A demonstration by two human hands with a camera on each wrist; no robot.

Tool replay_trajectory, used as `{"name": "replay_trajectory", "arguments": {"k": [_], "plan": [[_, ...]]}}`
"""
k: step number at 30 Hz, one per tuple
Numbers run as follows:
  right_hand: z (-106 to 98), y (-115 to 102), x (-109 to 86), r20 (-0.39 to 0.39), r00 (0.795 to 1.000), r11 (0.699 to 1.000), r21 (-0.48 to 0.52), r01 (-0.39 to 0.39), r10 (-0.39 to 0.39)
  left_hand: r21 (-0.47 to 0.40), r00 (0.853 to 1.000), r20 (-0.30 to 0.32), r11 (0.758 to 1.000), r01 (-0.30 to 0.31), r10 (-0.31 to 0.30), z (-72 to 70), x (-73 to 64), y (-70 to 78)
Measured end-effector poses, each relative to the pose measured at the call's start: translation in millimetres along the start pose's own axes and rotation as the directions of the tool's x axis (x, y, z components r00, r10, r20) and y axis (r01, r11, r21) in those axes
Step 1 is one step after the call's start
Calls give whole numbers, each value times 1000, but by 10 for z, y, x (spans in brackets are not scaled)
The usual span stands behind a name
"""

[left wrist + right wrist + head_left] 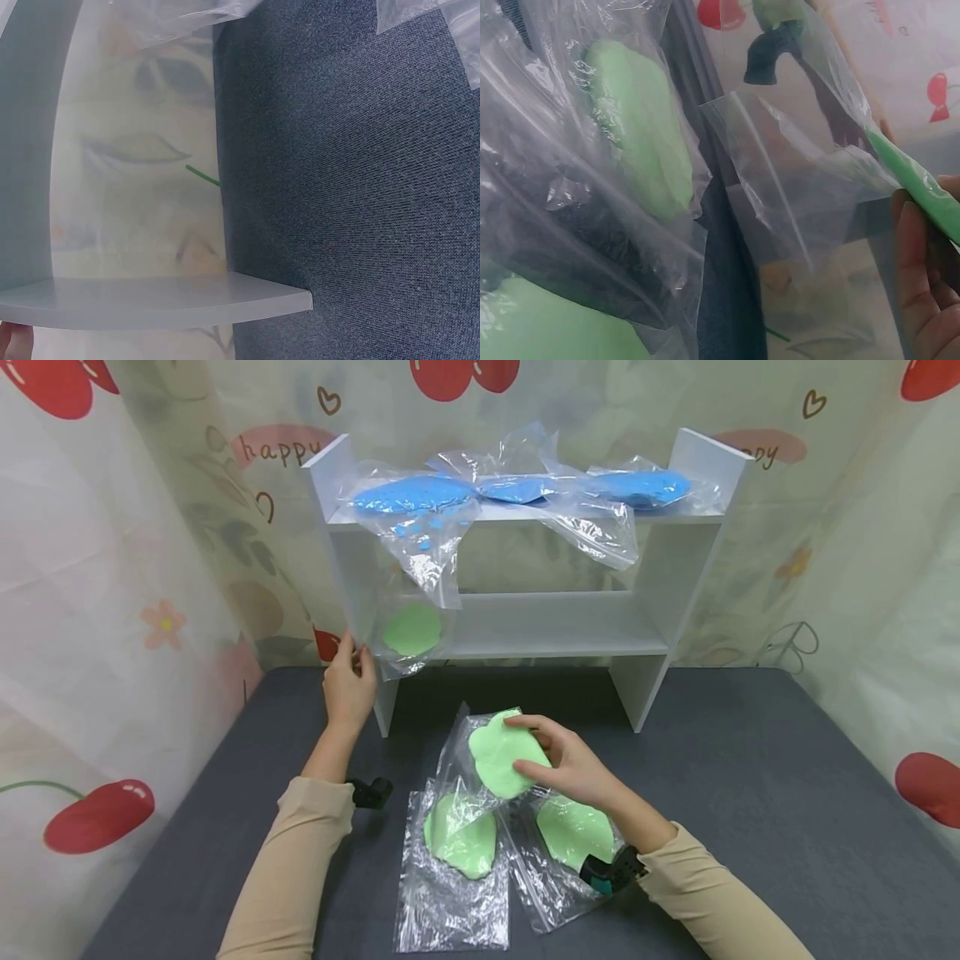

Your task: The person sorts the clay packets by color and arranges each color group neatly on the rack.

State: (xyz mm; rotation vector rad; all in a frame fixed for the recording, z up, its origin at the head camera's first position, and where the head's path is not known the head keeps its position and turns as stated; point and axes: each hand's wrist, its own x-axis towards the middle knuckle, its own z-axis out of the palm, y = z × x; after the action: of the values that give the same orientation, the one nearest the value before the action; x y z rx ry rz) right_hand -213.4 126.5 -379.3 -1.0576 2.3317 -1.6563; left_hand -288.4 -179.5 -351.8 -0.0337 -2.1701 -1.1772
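Note:
In the head view my right hand (573,764) pinches a clear zip bag holding a flat light-green piece (506,756), thumb in front and fingers behind its right edge. This bag is raised above two more bags with green pieces (467,843) (576,833) on the dark table; the right wrist view shows it edge-on by the fingers (915,262). My left hand (351,693) grips the left side panel of a white shelf unit (555,625) at its front edge. Near it, another bagged green piece (412,629) sits on the middle shelf, left end.
Clear bags with blue contents (412,495) (645,487) lie along the top shelf, some hanging over its front. The dark table (750,793) reaches to patterned curtains (862,568) around it. A thin cable (795,639) shows behind the right back edge.

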Motion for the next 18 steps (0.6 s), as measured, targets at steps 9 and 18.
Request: {"name": "replay_trajectory", "arguments": {"k": [9,18], "plan": [[-66,-45,-1,-77,997,999,48,12,-9,-5,1000,0,1000,4,-4,6,-1,-8],[-129,-82,-2,-117,992,994,92,62,-51,-2,1000,-7,1000,2,-2,8,1,-1]]}}
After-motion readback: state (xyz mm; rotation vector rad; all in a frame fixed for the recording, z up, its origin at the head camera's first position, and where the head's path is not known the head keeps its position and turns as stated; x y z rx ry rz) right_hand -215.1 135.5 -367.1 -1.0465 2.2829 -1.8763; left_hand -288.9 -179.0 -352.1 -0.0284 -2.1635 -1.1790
